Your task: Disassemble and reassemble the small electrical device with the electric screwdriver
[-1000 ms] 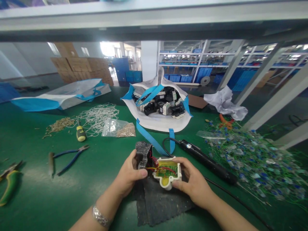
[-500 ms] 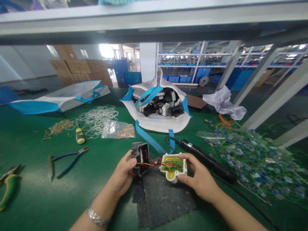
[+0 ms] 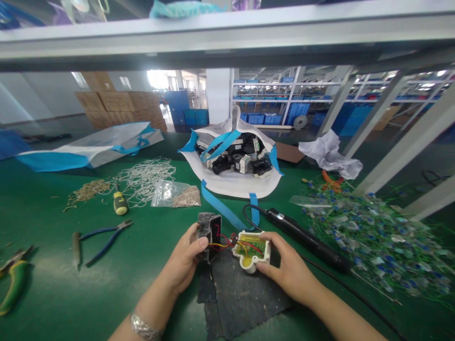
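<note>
Just below the centre of the frame, a black housing half (image 3: 205, 228) and a white housing half (image 3: 249, 269) are held apart, side by side, with thin red and yellow wires (image 3: 221, 245) running across the gap between them. The white half's open face is turned up toward the camera, showing a green circuit board (image 3: 255, 248) and yellowish material inside; the black half stands with its opening turned to the right of the frame.

The left hand (image 3: 183, 260) grips the black half from its left, thumb laid across the near edge and the other fingers mostly hidden behind it. Its forearm slants up from the bottom edge, left of centre, a silvery bracelet (image 3: 142, 327) at the wrist. The right hand (image 3: 291, 270) pinches the white half by its right end, index finger along the far edge, thumb on the near one; that forearm comes in from the lower right.

Beneath the held parts, a dark mat (image 3: 249, 300) lies on the green tabletop (image 3: 142, 293). Right of centre rests a black power screwdriver (image 3: 307, 240). Above centre, an open white bag (image 3: 231, 185) with blue straps contains more black-and-white units (image 3: 243, 162). Blue-handled pliers (image 3: 106, 244) lie at left.
</note>
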A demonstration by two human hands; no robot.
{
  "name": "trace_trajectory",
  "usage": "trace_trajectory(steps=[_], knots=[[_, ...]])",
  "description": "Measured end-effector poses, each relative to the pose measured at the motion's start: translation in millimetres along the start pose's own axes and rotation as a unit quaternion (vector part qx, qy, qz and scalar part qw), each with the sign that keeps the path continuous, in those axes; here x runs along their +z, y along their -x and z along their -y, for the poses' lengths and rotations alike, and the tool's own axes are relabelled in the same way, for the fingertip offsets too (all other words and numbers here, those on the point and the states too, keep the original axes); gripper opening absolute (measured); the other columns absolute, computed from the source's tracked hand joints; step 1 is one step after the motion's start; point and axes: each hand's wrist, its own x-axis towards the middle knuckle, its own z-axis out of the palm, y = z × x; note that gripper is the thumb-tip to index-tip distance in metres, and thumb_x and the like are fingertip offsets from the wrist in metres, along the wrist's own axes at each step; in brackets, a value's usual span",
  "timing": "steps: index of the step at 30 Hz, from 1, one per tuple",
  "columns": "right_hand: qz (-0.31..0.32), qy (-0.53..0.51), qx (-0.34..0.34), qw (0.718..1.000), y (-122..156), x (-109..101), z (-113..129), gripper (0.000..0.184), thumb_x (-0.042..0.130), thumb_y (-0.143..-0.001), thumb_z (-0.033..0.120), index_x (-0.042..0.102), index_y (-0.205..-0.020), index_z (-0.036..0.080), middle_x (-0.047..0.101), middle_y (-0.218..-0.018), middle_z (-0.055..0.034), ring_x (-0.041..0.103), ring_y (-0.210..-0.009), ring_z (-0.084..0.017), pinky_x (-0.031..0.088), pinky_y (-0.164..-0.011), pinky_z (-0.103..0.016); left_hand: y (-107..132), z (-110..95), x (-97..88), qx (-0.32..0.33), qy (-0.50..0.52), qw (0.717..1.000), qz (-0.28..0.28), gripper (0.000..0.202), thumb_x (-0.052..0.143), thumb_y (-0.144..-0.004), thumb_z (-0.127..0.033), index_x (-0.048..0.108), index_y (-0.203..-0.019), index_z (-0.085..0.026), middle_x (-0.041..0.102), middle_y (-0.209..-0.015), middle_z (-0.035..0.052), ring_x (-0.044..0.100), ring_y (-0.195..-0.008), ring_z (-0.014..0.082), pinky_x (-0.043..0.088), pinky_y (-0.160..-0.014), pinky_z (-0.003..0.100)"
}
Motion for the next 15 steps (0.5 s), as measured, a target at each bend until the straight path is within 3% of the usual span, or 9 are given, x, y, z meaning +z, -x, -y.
trace_trajectory(steps=[4, 7, 10, 15], knots=[[-0.021, 0.139, -0.03, 0.99, 8, 5, 14, 0.046, 0.055, -0.072, 0.029, 0.04, -0.115, 0.018, 0.037, -0.125, -0.0122, 0.037, -0.115, -0.027, 0.031, -0.097, -0.044, 1, 6, 7.2, 0.001, -0.011, 0.999, 0.036, 0.052, 0.065, -0.065, -0.034, 0.047, -0.109, -0.013, 0.061, -0.096, 0.0094, 0.056, -0.088, 0.0226, 0.04, -0.08, 0.032], [-0.053, 0.205, -0.061, 0.975, 6, 12, 31, 0.044, 0.055, -0.073, 0.022, 0.041, -0.114, 0.016, 0.038, -0.123, -0.0134, 0.04, -0.111, -0.027, 0.035, -0.093, -0.043, 1, 9, 7.9, 0.017, -0.017, 0.999, 0.047, 0.053, 0.065, -0.065, -0.033, 0.046, -0.111, -0.013, 0.058, -0.104, 0.0101, 0.052, -0.097, 0.0247, 0.037, -0.085, 0.033], [-0.015, 0.206, -0.096, 0.974, -4, 22, 44, 0.04, 0.055, -0.07, 0.01, 0.045, -0.109, 0.015, 0.051, -0.107, -0.0107, 0.048, -0.1, -0.024, 0.039, -0.087, -0.04, 2, 10, 6.7, 0.03, -0.013, 0.998, 0.054, 0.053, 0.066, -0.064, -0.032, 0.047, -0.11, -0.014, 0.055, -0.111, 0.0102, 0.047, -0.104, 0.0264, 0.036, -0.087, 0.032], [-0.015, 0.137, -0.053, 0.989, -20, 35, 44, 0.021, 0.054, -0.07, 0.006, 0.054, -0.089, 0.016, 0.058, -0.085, -0.0071, 0.053, -0.082, -0.024, 0.041, -0.074, -0.039, 4, 11, 4.3, 0.023, 0.004, 0.999, 0.048, 0.05, 0.066, -0.063, -0.033, 0.05, -0.107, -0.015, 0.057, -0.106, 0.009, 0.049, -0.101, 0.0254, 0.037, -0.085, 0.03]])
